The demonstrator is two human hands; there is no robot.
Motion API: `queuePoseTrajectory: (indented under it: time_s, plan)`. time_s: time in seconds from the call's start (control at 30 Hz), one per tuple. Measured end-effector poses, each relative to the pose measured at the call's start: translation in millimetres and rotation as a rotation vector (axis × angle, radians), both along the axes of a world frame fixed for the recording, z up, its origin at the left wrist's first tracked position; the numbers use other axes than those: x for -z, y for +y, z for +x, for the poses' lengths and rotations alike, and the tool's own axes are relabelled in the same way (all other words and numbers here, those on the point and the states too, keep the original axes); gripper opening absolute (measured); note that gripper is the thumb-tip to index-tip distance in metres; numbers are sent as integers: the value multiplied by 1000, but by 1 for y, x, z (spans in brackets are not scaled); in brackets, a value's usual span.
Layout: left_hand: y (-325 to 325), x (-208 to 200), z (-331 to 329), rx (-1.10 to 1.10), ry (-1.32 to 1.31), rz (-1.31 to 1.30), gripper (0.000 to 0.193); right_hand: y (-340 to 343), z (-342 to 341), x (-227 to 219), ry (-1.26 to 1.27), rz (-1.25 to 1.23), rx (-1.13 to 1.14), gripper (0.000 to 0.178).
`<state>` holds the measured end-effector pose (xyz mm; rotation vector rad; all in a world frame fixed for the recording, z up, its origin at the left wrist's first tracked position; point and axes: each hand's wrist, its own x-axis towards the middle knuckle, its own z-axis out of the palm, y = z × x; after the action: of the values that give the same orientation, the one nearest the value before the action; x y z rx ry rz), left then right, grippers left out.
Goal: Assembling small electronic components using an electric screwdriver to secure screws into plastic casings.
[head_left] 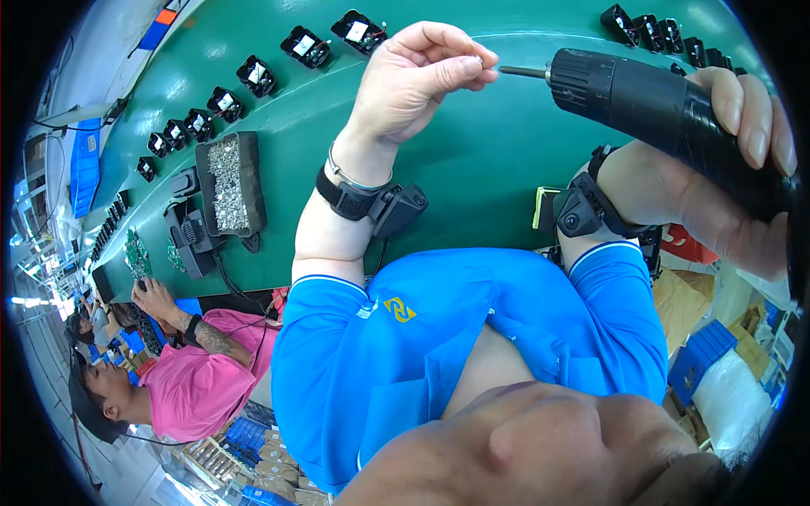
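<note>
My right hand (751,135) is wrapped round a black electric screwdriver (641,93), which points left across the bench. A thin metal bit (525,72) sticks out of its chuck. Just left of the bit's tip, my left hand (426,76) is closed in a pinch. Something tiny shows between thumb and forefinger, too small to name. Behind my left hand stands an open black housing (359,32) with a white label and wires, one of a curved row of similar housings (256,76). Each of my wrists wears a black strapped device (401,211).
On the green bench (472,177), a dark tray (246,181) holds many small silvery parts, apparently screws. Beside it lies a black corded device (192,240). Green circuit boards (137,255) lie near a co-worker in pink (198,371). More black housings (650,32) stand at far right.
</note>
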<state>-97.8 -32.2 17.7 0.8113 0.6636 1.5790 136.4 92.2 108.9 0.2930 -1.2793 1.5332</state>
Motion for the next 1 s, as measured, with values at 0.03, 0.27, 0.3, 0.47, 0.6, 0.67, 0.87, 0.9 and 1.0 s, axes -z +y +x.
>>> queuePoseTrajectory:
  time_s: [0.03, 0.27, 0.3, 0.47, 0.6, 0.67, 0.87, 0.9, 1.0]
  plan:
    - [0, -1, 2, 4, -1, 5, 14, -1, 0, -1, 0, 0, -2, 48]
    - [0, -4, 16, 97, -137, 0, 11, 1, -5, -1, 14, 3, -7, 48]
    - [1, -4, 17, 95, -190, -17, 11, 1, -4, -2, 13, 5, -9, 48]
    - [1, 0, 18, 83, -240, -31, 11, 1, -8, 0, 21, 3, -16, 48]
    - [0, -3, 21, 84, -216, -50, 11, 1, -9, 0, 27, 4, -22, 48]
    - [0, -3, 23, 80, -182, -51, 11, 1, -9, -1, 26, 3, -22, 48]
    - [-1, -5, 25, 76, -98, -49, 22, 2, -7, -1, 30, -2, -12, 47]
    - [-1, -7, 26, 68, -106, -42, 27, 2, -6, -1, 32, 0, -8, 47]
    - [0, -5, 25, 54, -97, -37, 37, 4, -2, -1, 45, -12, 9, 47]
